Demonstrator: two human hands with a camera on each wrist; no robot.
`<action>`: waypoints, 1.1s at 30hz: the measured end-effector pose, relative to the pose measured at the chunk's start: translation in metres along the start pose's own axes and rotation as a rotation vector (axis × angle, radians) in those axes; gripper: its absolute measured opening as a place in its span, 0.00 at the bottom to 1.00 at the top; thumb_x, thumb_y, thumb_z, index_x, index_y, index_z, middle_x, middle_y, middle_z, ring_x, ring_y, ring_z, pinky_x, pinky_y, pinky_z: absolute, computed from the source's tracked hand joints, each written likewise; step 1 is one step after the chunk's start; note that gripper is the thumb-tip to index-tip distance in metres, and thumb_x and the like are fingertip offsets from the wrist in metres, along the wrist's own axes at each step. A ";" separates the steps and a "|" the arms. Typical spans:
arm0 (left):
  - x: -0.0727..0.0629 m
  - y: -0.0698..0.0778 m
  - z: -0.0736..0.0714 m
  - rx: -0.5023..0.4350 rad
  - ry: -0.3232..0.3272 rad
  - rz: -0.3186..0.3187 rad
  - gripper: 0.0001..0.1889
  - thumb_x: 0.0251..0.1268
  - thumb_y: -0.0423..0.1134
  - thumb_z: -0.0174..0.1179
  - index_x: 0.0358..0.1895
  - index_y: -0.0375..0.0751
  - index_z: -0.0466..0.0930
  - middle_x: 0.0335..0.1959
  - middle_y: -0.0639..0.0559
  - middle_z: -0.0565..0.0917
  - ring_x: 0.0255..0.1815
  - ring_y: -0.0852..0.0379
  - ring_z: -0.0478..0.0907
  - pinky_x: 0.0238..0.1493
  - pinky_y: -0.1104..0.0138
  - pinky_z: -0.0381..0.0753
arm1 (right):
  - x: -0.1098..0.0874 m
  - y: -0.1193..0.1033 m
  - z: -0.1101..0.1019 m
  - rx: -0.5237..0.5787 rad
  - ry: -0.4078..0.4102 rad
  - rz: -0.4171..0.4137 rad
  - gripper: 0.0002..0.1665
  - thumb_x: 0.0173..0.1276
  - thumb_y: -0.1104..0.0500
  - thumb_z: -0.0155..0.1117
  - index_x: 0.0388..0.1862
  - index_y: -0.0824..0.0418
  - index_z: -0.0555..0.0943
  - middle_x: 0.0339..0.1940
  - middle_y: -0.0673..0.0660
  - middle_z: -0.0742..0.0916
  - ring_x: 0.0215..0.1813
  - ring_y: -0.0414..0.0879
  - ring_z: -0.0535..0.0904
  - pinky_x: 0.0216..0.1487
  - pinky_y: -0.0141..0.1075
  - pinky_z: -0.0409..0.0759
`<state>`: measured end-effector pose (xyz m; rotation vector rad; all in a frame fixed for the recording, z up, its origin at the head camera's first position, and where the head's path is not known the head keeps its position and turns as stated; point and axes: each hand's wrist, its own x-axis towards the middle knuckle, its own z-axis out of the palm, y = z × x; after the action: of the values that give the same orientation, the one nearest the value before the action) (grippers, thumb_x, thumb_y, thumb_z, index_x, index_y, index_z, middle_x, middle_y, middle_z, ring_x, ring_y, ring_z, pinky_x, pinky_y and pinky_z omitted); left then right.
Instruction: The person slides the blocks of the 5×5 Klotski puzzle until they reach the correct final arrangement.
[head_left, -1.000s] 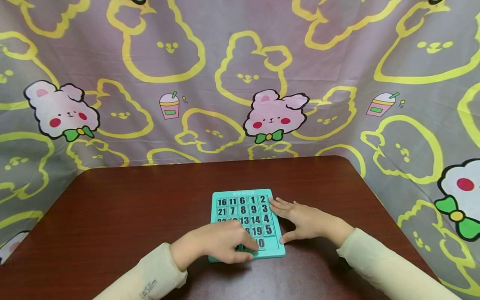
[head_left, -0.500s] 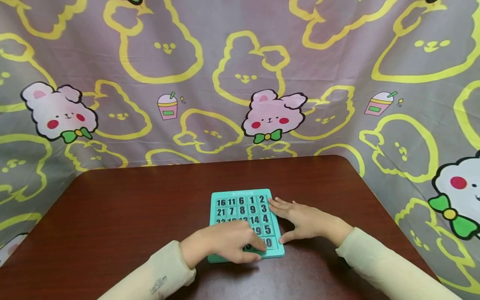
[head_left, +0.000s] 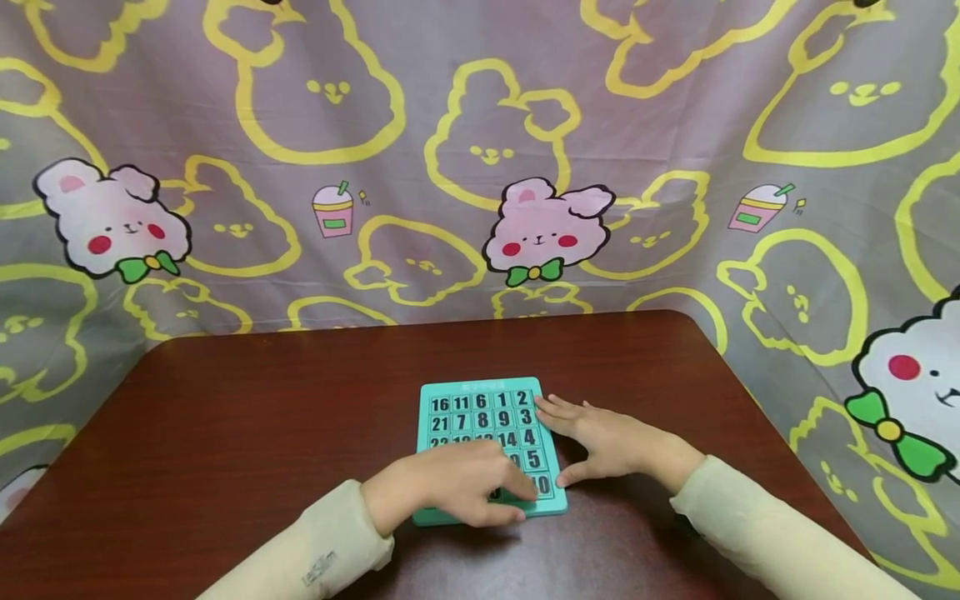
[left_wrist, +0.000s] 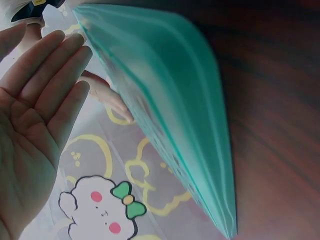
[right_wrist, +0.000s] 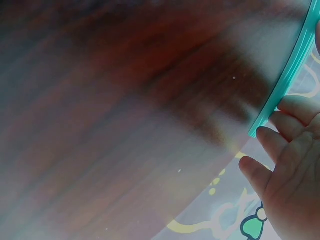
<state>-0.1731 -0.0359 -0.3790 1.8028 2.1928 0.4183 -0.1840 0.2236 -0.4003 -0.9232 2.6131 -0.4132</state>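
Left hand point(head_left: 465, 483): index finger extended onto the 10 tile point(head_left: 545, 485), thumb apart from it; blocks the lower-left tiles from head view. Right hand point(head_left: 611, 437): fingers spread, tips at the right edge of the turquoise number board point(head_left: 438, 390). Board: flat, between the hands. Sleeves point(head_left: 757, 517): pale. Table point(head_left: 300, 417): dark reddish-brown, beneath. Curtain point(head_left: 420, 196): rabbit-printed, behind.

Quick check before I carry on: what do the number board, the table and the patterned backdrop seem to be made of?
Number board: probably smooth, semi-gloss plastic; bright streaks run along its teal edge.
Table: wood or wood-look laminate, I can't tell which; dark streaks like grain, soft sheen.
Patterned backdrop: likely thin printed fabric, fairly matte; it shows creases and soft folds.
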 end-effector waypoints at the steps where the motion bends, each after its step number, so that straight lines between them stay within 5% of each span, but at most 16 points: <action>1: -0.003 0.000 -0.001 -0.004 0.006 0.000 0.16 0.72 0.44 0.56 0.57 0.45 0.85 0.53 0.58 0.87 0.51 0.74 0.82 0.56 0.82 0.75 | 0.000 0.000 0.000 0.000 -0.001 0.002 0.59 0.59 0.30 0.66 0.80 0.59 0.58 0.83 0.55 0.56 0.83 0.56 0.48 0.75 0.64 0.54; 9: -0.036 -0.001 -0.001 -0.026 0.052 -0.097 0.16 0.71 0.42 0.57 0.56 0.45 0.86 0.53 0.58 0.87 0.55 0.73 0.80 0.56 0.78 0.77 | -0.001 -0.001 0.001 -0.012 0.008 0.017 0.59 0.57 0.31 0.68 0.80 0.57 0.58 0.83 0.53 0.57 0.83 0.54 0.48 0.76 0.62 0.55; 16: -0.051 0.000 0.003 -0.011 0.086 -0.091 0.14 0.68 0.44 0.59 0.52 0.47 0.88 0.51 0.59 0.87 0.52 0.76 0.80 0.52 0.79 0.79 | -0.001 -0.001 0.002 -0.007 0.014 0.001 0.59 0.58 0.30 0.67 0.79 0.59 0.58 0.83 0.55 0.57 0.83 0.56 0.49 0.75 0.64 0.56; 33: -0.033 0.001 0.004 0.005 0.061 -0.081 0.14 0.68 0.45 0.60 0.53 0.48 0.87 0.51 0.60 0.87 0.48 0.77 0.81 0.50 0.81 0.78 | 0.000 0.000 0.000 0.000 0.008 0.001 0.59 0.58 0.31 0.67 0.79 0.59 0.58 0.83 0.55 0.57 0.83 0.56 0.49 0.75 0.63 0.55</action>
<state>-0.1648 -0.0679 -0.3815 1.7189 2.3010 0.4562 -0.1837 0.2236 -0.4004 -0.9217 2.6204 -0.4175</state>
